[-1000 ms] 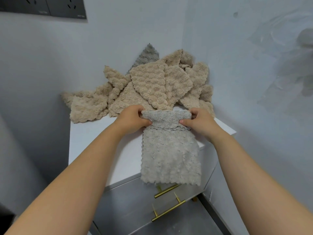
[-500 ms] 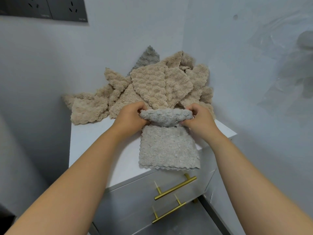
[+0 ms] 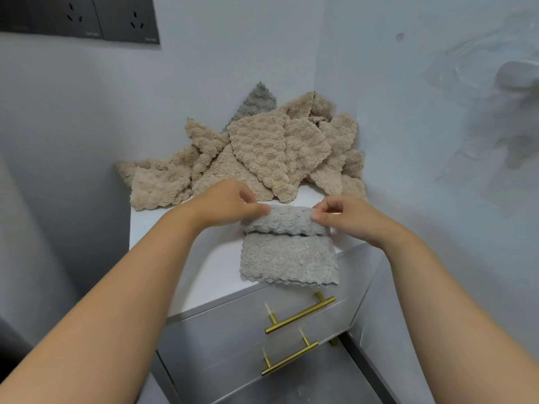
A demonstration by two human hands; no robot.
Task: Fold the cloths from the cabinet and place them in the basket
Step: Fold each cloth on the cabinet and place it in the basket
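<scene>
A white-topped cabinet [image 3: 180,258] stands in a corner between pale walls, its grey drawer fronts carrying two brass bar handles [image 3: 300,316] below the top's front edge. At the back of the cabinet top, against the corner, lies a loose heap of beige fluffy cloths [image 3: 262,158], with one darker grey cloth [image 3: 258,102] poking up behind it. Nearer the cabinet's front edge, just in front of the heap, a grey-beige cloth [image 3: 288,260] lies flat, its scalloped hem reaching the front edge and its far part rolled over toward the front. The left hand [image 3: 224,204] pinches the left end of that fold between thumb and fingertips; the right hand [image 3: 344,212] pinches the right end the same way. Both forearms reach in over the cabinet's front.
</scene>
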